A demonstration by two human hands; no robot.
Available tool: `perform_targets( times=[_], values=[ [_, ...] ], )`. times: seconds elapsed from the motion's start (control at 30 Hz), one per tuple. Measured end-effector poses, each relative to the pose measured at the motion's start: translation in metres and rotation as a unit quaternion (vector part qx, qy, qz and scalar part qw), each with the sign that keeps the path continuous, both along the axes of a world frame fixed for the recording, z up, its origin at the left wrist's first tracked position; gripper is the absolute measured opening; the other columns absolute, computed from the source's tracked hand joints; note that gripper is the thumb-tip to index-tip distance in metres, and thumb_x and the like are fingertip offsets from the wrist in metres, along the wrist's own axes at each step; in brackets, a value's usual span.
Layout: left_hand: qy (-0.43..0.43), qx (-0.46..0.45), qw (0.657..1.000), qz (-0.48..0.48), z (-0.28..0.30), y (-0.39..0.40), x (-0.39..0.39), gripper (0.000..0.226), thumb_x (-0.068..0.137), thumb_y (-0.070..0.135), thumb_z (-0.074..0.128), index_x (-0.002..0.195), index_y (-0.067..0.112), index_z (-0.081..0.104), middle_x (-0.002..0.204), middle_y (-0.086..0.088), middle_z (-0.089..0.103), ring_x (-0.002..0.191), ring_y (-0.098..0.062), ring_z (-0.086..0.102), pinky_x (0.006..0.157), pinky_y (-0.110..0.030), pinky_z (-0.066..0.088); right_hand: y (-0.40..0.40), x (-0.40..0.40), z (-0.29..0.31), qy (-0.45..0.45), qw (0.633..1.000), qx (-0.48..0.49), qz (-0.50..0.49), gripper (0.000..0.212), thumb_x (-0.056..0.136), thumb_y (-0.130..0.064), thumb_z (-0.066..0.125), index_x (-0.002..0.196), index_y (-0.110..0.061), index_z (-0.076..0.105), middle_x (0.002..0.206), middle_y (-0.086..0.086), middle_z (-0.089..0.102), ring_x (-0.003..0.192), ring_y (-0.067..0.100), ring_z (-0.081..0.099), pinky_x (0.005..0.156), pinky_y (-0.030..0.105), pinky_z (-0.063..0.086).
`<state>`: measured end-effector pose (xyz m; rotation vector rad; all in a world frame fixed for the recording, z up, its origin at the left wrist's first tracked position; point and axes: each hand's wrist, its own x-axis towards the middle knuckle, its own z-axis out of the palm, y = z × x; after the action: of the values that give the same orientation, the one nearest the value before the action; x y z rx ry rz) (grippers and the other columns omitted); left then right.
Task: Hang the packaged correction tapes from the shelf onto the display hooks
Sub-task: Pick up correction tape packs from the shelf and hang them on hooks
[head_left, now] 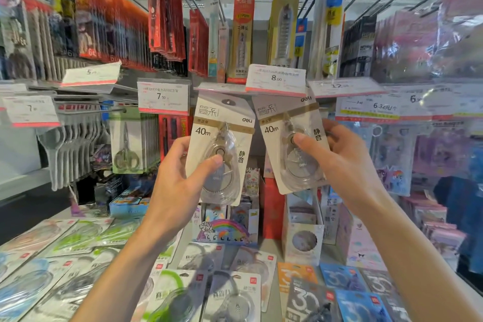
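Observation:
My left hand (pixel 180 180) grips a beige packaged correction tape (pixel 222 123) marked 40m, thumb pressed on its clear blister. The hang hole at its top sits just under the flat price-tag holder of a display hook (pixel 222 88). My right hand (pixel 339 162) grips a second, identical correction tape pack (pixel 285 123), tilted left, its top edge tucked behind the 8.00 price tag (pixel 276 79). Whether either pack is on a hook cannot be told. Several more packaged correction tapes (pixel 235 293) lie flat on the shelf below.
Hooks with scissors (pixel 126 149), pens and refills (pixel 243 29) hang to the left and above. Price tags (pixel 163 97) jut forward at hook ends. Boxes of stickers and cards (pixel 227 227) stand behind the shelf stock. Clear pouches (pixel 418 42) hang at right.

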<state>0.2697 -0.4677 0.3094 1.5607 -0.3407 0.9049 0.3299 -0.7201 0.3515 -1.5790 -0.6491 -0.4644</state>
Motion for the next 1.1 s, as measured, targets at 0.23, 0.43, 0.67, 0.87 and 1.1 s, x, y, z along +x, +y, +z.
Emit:
perform_targets(
  times=[0.23, 0.43, 0.67, 0.87, 1.1],
  values=[
    [-0.001, -0.005, 1.0, -0.008, 0.001, 0.001, 0.0, 0.031, 0.085, 0.035, 0.072, 0.113, 0.028, 0.063, 0.1, 0.014, 0.075, 0.087, -0.003, 0.072, 0.072, -0.014, 0.052, 0.006, -0.006, 0.002, 0.013, 1.0, 0.007, -0.022, 0.031, 0.085, -0.045, 0.078, 0.112, -0.033, 0.068, 0.095, -0.009, 0.082, 0.087, 0.011, 0.079, 0.082, 0.042, 0.064],
    [-0.001, -0.009, 1.0, -0.005, 0.001, 0.003, 0.0, 0.029, 0.084, 0.035, 0.073, 0.111, 0.03, 0.064, 0.103, 0.01, 0.075, 0.088, -0.004, 0.071, 0.073, -0.015, 0.052, 0.008, -0.012, 0.008, 0.014, 0.999, 0.0, -0.045, 0.039, 0.079, -0.049, 0.077, 0.113, -0.032, 0.07, 0.094, -0.008, 0.082, 0.085, 0.013, 0.079, 0.084, 0.047, 0.064],
    [0.002, 0.004, 1.0, -0.005, -0.001, 0.005, -0.001, 0.027, 0.085, 0.035, 0.073, 0.111, 0.033, 0.064, 0.104, 0.01, 0.075, 0.09, -0.006, 0.072, 0.074, -0.017, 0.053, 0.003, -0.016, 0.006, 0.008, 0.998, 0.006, -0.068, 0.029, 0.081, -0.046, 0.077, 0.107, -0.033, 0.071, 0.09, -0.01, 0.082, 0.081, 0.011, 0.079, 0.084, 0.046, 0.063],
    [0.002, 0.025, 1.0, -0.007, -0.004, 0.008, -0.005, 0.028, 0.086, 0.031, 0.072, 0.112, 0.03, 0.063, 0.104, 0.01, 0.076, 0.09, -0.006, 0.072, 0.075, -0.018, 0.054, -0.002, -0.02, 0.003, -0.018, 0.999, -0.001, -0.048, 0.017, 0.088, -0.035, 0.078, 0.103, -0.03, 0.073, 0.087, -0.011, 0.081, 0.076, 0.006, 0.078, 0.061, 0.019, 0.057],
    [0.0, 0.038, 0.999, 0.0, -0.007, 0.016, -0.017, 0.027, 0.085, 0.028, 0.071, 0.111, 0.027, 0.064, 0.104, 0.006, 0.075, 0.09, -0.012, 0.072, 0.072, -0.02, 0.055, -0.008, -0.026, 0.002, -0.007, 0.998, 0.056, -0.01, 0.019, 0.082, -0.036, 0.076, 0.1, -0.032, 0.077, 0.091, -0.006, 0.082, 0.077, 0.009, 0.078, 0.053, 0.029, 0.061]
  ],
)
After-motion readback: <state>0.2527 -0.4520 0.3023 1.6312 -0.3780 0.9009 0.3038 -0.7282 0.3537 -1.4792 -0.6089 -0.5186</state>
